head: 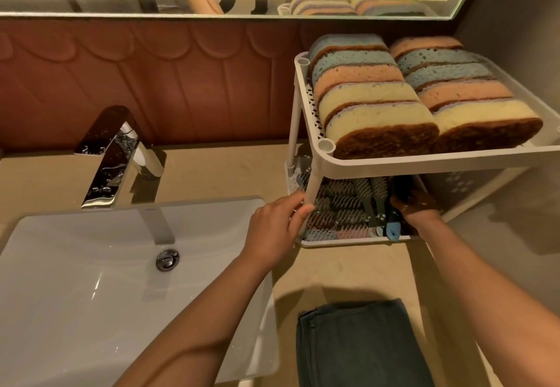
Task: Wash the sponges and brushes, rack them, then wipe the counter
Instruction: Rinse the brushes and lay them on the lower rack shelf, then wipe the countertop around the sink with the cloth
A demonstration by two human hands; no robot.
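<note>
A white two-tier rack (424, 161) stands on the counter to the right of the sink. Its top tray holds several sponges (375, 114) on edge in two rows, blue, pink and yellow with brown scrub sides. On the lower tray (348, 242) lie several brushes (342, 208) with bristles up and handles toward me. My left hand (274, 224) grips the rack's front left post (312, 199). Reaching under the top tray, my right hand (416, 208) is among the brush handles at the lower tray's right side; its fingers are in shadow.
A white sink (91, 280) with a chrome drain (167, 261) fills the lower left, a chrome faucet (112, 159) behind it. A folded dark grey cloth (360, 344) lies on the beige counter (333, 271) in front of the rack. A lit mirror runs along the top.
</note>
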